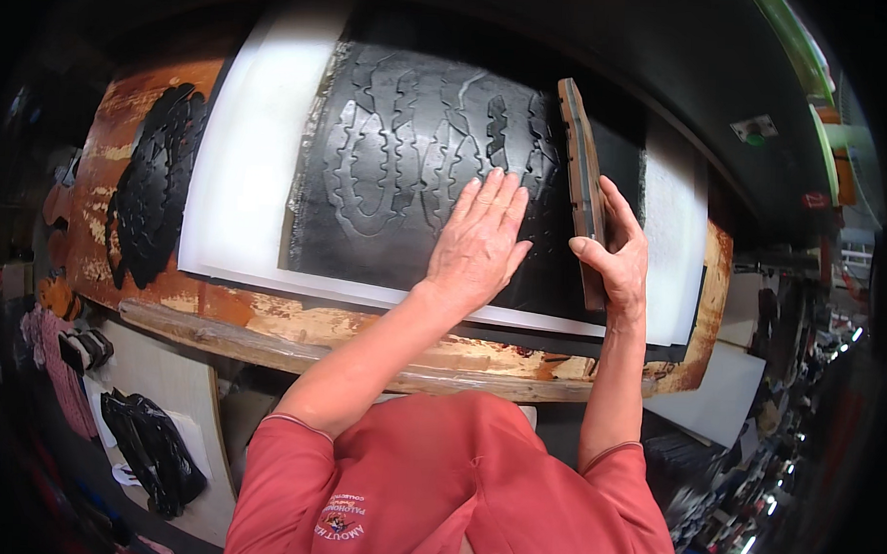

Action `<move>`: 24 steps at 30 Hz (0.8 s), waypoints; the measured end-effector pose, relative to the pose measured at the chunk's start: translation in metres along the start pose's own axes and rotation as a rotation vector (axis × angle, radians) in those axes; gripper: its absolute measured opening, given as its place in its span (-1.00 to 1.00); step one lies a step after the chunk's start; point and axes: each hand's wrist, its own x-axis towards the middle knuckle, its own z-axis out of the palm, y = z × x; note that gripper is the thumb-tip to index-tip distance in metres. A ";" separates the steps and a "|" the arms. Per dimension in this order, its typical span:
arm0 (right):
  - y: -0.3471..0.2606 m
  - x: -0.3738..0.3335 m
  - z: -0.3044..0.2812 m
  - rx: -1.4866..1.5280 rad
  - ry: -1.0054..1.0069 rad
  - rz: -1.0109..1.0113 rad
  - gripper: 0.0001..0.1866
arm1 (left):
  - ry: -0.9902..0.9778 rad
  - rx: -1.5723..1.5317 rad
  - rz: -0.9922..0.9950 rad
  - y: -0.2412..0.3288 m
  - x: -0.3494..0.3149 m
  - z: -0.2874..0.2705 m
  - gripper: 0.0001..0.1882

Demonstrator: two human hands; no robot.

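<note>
A black sheet point(366, 250) lies on a white board, with several jagged, sole-shaped outlines cut into it. My left hand point(479, 234) rests flat on this sheet, fingers stretched out and pointing away from me over the outlines. In my right hand point(622, 252) is a long brown-and-grey cutting die point(586, 175), tipped up on its edge at the right part of the sheet. The thumb is on its near left side and the fingers are behind it, partly hidden. A dark slot point(495, 130) shows in the sheet beyond my left fingertips.
Under the sheet is a white board point(247, 163) on a worn wooden table point(295, 321). A stack of black jagged cut pieces point(156, 184) sits at the left. A dark machine beam point(734, 82) overhangs the far right side. A black plastic bag point(154, 452) lies lower left.
</note>
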 end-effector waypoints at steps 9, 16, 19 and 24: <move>0.014 -0.004 -0.008 0.200 0.025 -0.037 0.02 | -0.229 0.012 0.162 0.031 0.008 0.018 -0.34; 0.010 -0.009 -0.035 0.410 0.147 -0.081 -0.04 | -0.261 0.095 0.167 0.030 0.006 0.021 -0.36; -0.004 -0.007 -0.062 0.405 0.204 -0.199 -0.05 | -0.260 0.094 0.163 0.032 0.007 0.020 -0.36; -0.012 -0.009 -0.093 0.079 0.287 -0.284 -0.10 | -0.270 0.082 0.133 0.035 0.010 0.018 -0.34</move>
